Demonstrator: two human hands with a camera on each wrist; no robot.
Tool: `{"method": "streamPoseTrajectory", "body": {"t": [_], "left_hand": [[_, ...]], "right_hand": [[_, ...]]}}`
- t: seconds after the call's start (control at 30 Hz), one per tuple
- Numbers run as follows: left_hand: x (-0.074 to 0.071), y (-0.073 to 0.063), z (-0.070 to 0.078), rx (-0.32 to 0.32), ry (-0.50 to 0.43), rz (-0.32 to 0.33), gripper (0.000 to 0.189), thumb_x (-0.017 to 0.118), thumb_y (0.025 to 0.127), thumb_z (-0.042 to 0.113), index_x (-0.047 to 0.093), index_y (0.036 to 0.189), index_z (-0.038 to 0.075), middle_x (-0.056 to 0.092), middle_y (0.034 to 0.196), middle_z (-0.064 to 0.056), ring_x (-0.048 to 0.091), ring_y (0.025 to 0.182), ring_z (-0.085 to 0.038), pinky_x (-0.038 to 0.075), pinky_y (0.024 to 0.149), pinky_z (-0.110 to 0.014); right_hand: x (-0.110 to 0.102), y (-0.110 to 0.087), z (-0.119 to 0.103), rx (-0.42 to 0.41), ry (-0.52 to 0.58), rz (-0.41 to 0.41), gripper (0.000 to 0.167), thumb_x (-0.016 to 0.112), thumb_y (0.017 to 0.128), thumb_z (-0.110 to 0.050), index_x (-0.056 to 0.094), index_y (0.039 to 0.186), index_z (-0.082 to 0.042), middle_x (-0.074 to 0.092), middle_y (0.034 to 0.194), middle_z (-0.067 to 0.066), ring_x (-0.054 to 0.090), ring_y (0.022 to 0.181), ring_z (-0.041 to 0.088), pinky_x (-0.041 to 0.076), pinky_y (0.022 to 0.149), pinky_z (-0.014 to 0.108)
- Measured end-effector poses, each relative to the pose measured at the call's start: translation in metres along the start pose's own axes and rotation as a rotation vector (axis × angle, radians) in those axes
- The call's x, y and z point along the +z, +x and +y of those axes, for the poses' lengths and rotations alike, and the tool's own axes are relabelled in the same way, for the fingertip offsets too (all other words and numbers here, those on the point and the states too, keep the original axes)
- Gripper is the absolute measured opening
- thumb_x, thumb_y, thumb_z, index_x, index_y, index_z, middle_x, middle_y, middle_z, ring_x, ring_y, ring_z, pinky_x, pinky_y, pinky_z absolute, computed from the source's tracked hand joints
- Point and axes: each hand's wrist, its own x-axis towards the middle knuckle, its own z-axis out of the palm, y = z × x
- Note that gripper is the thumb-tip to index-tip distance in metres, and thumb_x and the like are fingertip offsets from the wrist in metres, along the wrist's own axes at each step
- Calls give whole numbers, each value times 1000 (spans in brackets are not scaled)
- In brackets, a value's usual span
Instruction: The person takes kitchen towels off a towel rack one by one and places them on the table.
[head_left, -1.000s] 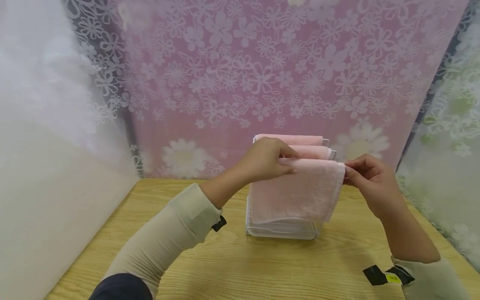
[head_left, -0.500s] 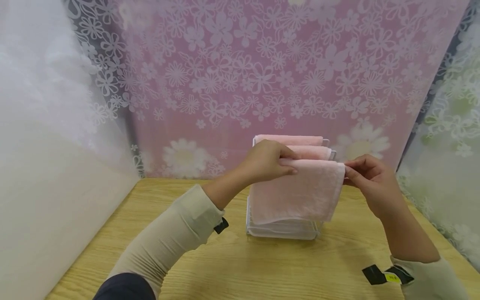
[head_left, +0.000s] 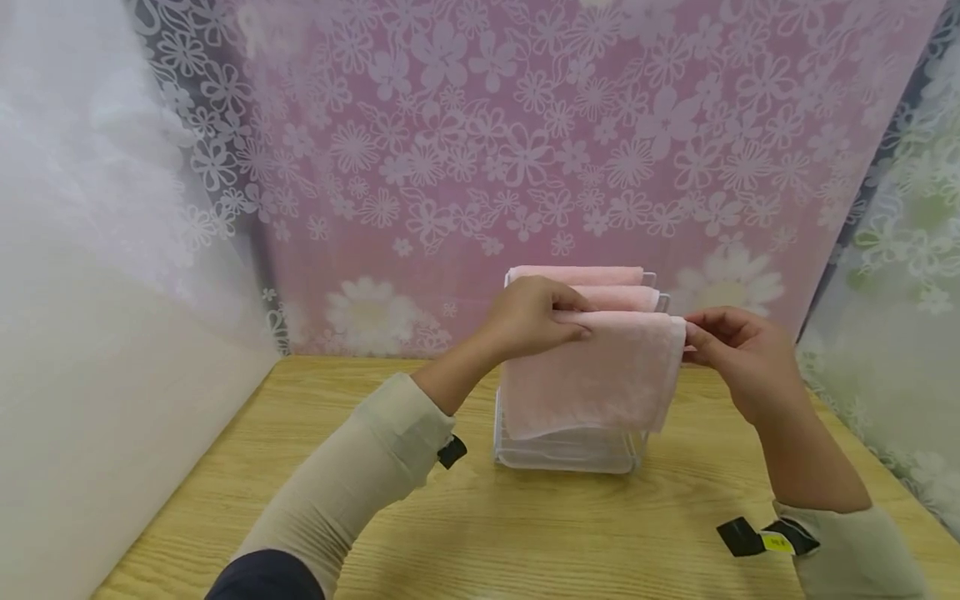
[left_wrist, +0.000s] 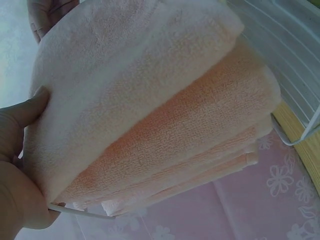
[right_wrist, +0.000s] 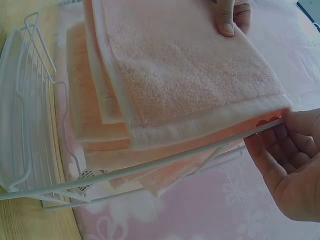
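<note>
A pale pink towel (head_left: 600,379) hangs folded over the front bar of a white wire rack (head_left: 570,460). My left hand (head_left: 534,321) holds the towel's top edge near its left end, thumb on the front. In the left wrist view, that thumb (left_wrist: 35,106) lies on the cloth. My right hand (head_left: 750,358) pinches the towel's top right corner. In the right wrist view, the fingers (right_wrist: 287,155) of my right hand meet the corner at the end of the rack's white bar (right_wrist: 165,162). Behind it, two more pink towels (head_left: 621,297) hang on the rack, partly hidden.
The rack stands on a wood-grain table (head_left: 480,533). A pink flowered sheet (head_left: 480,167) backs the table. A white panel (head_left: 120,333) rises on the left and a flowered panel (head_left: 900,333) on the right.
The front towel and both hands have shifted only slightly; the towel's right corner sits a little farther left and higher in view. Both hands keep their hold, and the view itself has moved a little.
</note>
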Motion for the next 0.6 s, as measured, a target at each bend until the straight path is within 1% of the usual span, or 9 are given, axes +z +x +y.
{"method": "streamPoseTrajectory", "body": {"t": [0.1, 0.2, 0.33, 0.43, 0.53, 0.6], "left_hand": [[0, 3, -4, -3, -19, 3, 24, 82, 80, 30, 79, 101, 19, 74, 93, 11, 51, 69, 0, 43, 66, -17], [0, 5, -6, -14, -43, 4, 25, 82, 80, 30, 79, 102, 19, 74, 94, 11, 52, 71, 0, 44, 67, -17], [0, 7, -4, -20, -35, 5, 24, 81, 81, 31, 79, 102, 19, 73, 94, 12, 52, 69, 0, 43, 66, -17], [0, 5, -2, -20, -41, 10, 22, 81, 81, 29, 80, 100, 19, 73, 89, 12, 48, 64, 0, 41, 61, -17], [-1, 4, -1, -18, -70, 25, 20, 82, 81, 26, 80, 98, 17, 74, 87, 11, 47, 61, 0, 40, 58, -17], [-2, 3, 0, -11, -90, 39, 20, 82, 81, 24, 80, 98, 15, 74, 88, 8, 49, 62, 1, 41, 59, -17]], "right_hand": [[0, 3, 1, 19, -13, -2, 10, 61, 95, -4, 67, 100, 3, 68, 91, 4, 69, 79, 13, 56, 69, 24], [0, 5, 0, 31, -21, -4, 11, 62, 95, -5, 67, 101, 3, 67, 91, 4, 69, 79, 14, 56, 69, 25], [-1, 7, 1, 25, -16, 2, 10, 62, 94, -4, 66, 100, 2, 67, 90, 4, 69, 78, 13, 57, 68, 26], [-1, 6, 2, 21, 3, 4, 9, 62, 94, -3, 66, 99, 3, 67, 89, 5, 69, 77, 14, 57, 67, 26], [0, 4, 3, 13, 17, 3, 8, 61, 94, -2, 66, 99, 4, 67, 89, 5, 68, 78, 14, 57, 68, 27], [1, 4, 4, 6, 20, 5, 8, 61, 94, -2, 65, 99, 4, 66, 89, 5, 68, 78, 14, 57, 68, 26]]}}
